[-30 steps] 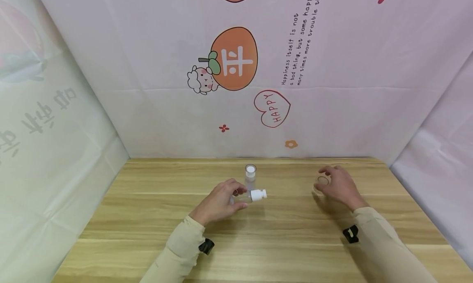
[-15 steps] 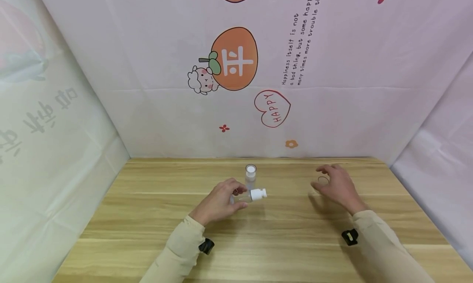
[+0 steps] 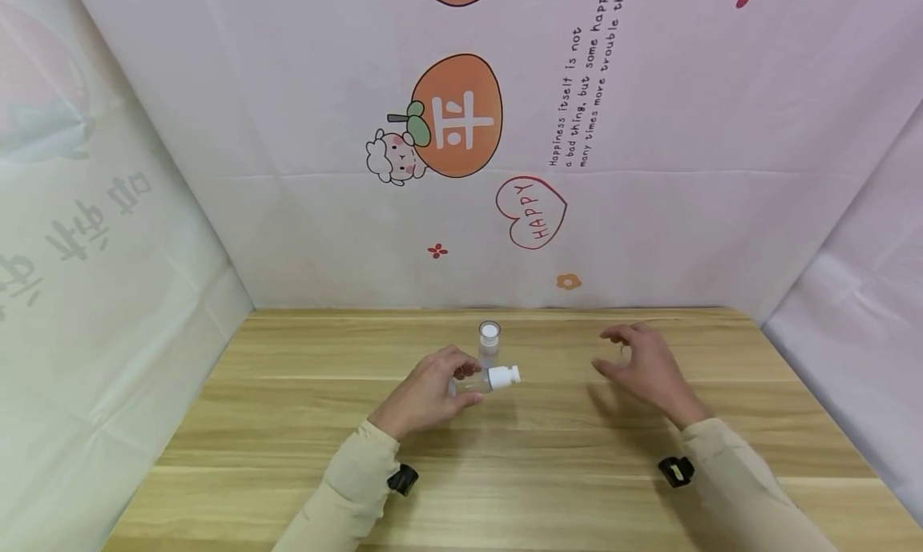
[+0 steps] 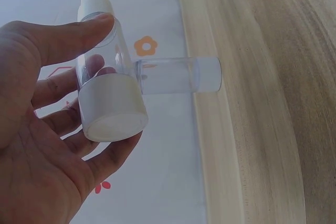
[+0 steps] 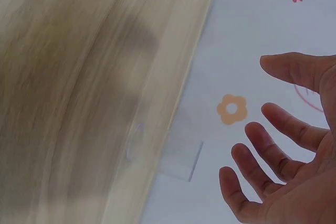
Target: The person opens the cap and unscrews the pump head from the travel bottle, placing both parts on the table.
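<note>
My left hand (image 3: 431, 393) grips a small clear pump bottle (image 4: 109, 56), its thumb and fingers around the transparent body. The bottle lies tilted sideways, its white pump head (image 3: 503, 376) pointing right in the head view and its broad white base (image 4: 113, 107) facing the left wrist camera. Just behind it a second clear bottle (image 3: 489, 345) stands upright on the table. My right hand (image 3: 645, 372) is over the table's right side, thumb and fingers spread with nothing between them. A clear cap (image 5: 181, 157) stands beside its fingers, mostly hidden by them in the head view.
The wooden table (image 3: 534, 472) ends at the back against a white printed cloth (image 3: 324, 239). More white cloth (image 3: 108, 312) hangs along the left side, and another sheet (image 3: 858, 320) on the right. A black strap (image 3: 676, 471) sits on the right wrist.
My right hand has moved left, away from the clear cap, its fingers spread. The left hand and the bottle in it have stayed in place.
</note>
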### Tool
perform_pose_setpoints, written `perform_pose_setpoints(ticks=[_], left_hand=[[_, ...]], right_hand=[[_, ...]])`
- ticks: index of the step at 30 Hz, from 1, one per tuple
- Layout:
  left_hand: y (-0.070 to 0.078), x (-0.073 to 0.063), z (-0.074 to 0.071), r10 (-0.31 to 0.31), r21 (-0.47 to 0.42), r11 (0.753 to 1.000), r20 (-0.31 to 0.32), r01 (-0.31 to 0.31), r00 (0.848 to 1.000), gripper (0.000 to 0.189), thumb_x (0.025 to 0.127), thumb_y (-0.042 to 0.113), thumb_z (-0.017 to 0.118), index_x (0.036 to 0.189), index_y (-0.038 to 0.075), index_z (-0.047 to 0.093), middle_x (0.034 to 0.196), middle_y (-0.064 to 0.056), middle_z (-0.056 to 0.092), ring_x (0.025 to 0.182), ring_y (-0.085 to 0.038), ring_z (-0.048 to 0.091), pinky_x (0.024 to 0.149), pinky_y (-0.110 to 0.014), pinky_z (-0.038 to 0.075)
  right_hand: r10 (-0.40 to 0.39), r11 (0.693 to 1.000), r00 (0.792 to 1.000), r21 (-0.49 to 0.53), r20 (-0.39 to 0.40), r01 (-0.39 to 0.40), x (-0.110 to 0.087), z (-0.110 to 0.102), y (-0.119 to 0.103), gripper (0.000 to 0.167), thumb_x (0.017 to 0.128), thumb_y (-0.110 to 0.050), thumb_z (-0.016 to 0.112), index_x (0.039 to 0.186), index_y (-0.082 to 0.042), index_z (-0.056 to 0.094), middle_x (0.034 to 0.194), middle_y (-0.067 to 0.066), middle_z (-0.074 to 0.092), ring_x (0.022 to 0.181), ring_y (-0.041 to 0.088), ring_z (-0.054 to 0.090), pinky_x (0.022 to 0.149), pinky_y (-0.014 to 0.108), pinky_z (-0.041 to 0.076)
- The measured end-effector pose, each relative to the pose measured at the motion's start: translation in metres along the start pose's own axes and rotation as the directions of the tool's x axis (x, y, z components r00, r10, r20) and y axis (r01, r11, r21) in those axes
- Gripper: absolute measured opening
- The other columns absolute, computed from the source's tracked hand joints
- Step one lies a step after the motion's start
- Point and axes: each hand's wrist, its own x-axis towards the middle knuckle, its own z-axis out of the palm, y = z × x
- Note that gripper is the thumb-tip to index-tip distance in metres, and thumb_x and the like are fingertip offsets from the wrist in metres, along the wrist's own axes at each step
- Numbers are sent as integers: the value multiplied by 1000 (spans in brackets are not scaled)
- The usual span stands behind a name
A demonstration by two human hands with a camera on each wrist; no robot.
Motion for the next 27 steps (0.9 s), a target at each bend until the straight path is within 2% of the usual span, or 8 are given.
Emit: perform_pose_setpoints(ticks=[14,20,27], left_hand=[[0,0,0,0,3,1000,-10,0,1000,36,89,18,81,117,0,67,112,-12,66,100,-24,64,89,-38,54],[0,1,0,13,20,1000,-24,-12,1000,36,89,17,81,117,2,67,111,-8,66,99,-21,64,88,-36,54],[3,1,-1,25,18,1000,-40,-25,999,36,88,17,82,116,1,68,111,-11,66,98,-20,64,88,-36,54]], right_hand=[[-68,996,997,52,25,66,-4,7,-26,41,82,-13,85,116,3,67,109,20,63,102,41,61,86,57,50],[-89,994,995,69,34,87,-5,12,-34,40,82,-13,85,115,1,68,109,16,64,102,37,62,83,52,51],[-100,990,993,104,66,93,-7,13,-46,41,83,-16,85,117,0,68,108,13,65,102,34,62,81,46,49]])
